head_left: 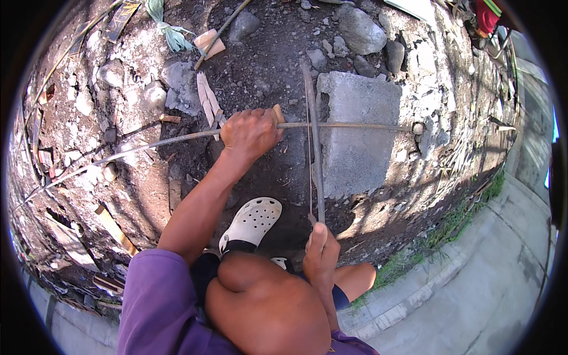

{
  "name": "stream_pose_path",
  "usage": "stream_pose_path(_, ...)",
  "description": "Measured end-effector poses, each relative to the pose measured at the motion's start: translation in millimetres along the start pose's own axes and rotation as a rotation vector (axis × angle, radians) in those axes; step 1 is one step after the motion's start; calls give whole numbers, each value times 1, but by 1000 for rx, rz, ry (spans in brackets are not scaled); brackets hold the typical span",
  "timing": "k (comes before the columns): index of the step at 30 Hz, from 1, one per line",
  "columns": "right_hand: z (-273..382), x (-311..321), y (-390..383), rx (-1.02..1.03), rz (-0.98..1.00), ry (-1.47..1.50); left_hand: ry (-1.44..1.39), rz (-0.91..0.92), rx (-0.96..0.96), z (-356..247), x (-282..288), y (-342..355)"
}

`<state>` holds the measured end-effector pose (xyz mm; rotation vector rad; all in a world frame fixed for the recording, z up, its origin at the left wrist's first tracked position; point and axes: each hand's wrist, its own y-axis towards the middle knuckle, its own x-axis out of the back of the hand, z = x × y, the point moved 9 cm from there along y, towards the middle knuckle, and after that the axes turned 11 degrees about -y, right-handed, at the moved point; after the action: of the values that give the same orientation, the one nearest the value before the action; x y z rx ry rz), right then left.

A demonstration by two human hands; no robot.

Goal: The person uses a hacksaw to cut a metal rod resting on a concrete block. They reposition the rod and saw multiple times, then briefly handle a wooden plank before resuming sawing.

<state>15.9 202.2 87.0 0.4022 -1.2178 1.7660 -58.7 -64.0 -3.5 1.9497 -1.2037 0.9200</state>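
My left hand (251,132) is closed round a long, thin metal rod (349,125) that looks like rebar. A tan piece (278,112) sticks out beside its fingers; I cannot tell what it is. The rod runs from the far left, slightly bent, across a grey concrete block (360,160). In my right hand (321,254) is the handle end of a hacksaw (315,148) with a grey tubular frame and a thin blade. The saw points away from me and crosses the rod just at the block's left edge. Whether its blade touches the rod is hard to see.
A white perforated clog (251,223) is on my foot below the rod. Rocks (361,31) lie beyond the block, and wood scraps (208,99) are by my left hand. A greenish plastic bag (171,32) lies at the far left. Concrete paving (449,290) borders the soil at right.
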Motion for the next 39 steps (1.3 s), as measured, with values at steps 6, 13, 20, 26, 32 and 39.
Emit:
stream_pose_path(6, 18, 13, 0, -95, 58, -89, -16, 9, 85, 2, -7, -11)
stream_pose_path(13, -16, -5, 23, 48, -2, -52, -17, -14, -18, -5, 4, -1)
stream_pose_path(20, 15, 27, -36, 4, 22, -58, -19, -10, 58, 2, -7, -9)
stream_pose_path(26, 44, -11, 66, 282, -137, -81, 26, 3, 7, -2, 2, -1)
stream_pose_path(32, -6, 25, -58, -35, 81, -22, -14, 38, 75, 4, -10, -9)
stream_pose_path(39, 58, -13, 71, 235, -130, -20, 45, -72, 41, -3, 8, -4)
